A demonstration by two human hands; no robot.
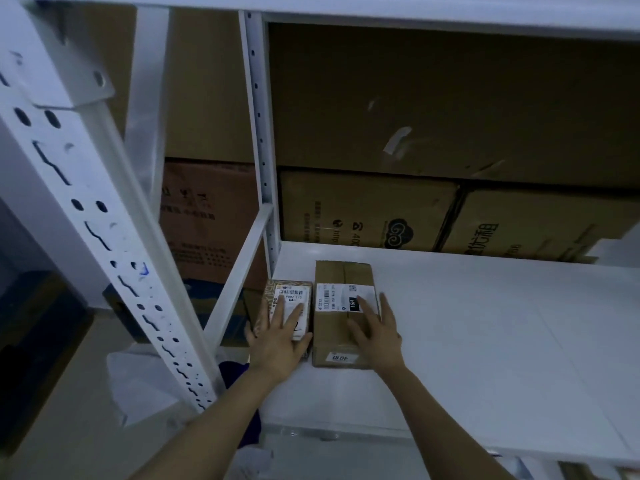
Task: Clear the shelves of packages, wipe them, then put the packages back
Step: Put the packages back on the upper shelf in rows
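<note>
Two packages lie at the left end of the white shelf (pixel 485 323), side by side and nearly touching. A small labelled package (pixel 292 293) sits by the shelf's left edge, and a longer cardboard box (pixel 341 273) is on its right.

The left hand (pixel 278 337) is laid flat on the small package, its fingers (pixel 294 315) straight and spread over the label and the thumb at the package's left side. Nothing is curled round it. The right hand (pixel 375 336) is laid palm down on the box in the same way, fingers straight, nothing gripped.

The step is judged to be a sliding of both parcels along the board (whether outward for clearing or back into place cannot be told). Pressure should be light and even, so that each parcel is moved squarely and not skewed against its neighbour. The small one, lying beside the open side near the diagonal brace (pixel 242 271), should be steered clear of that gap. If lifting is intended, the fingers should first be hooked over the far edges. Labels are best left facing up.
</note>
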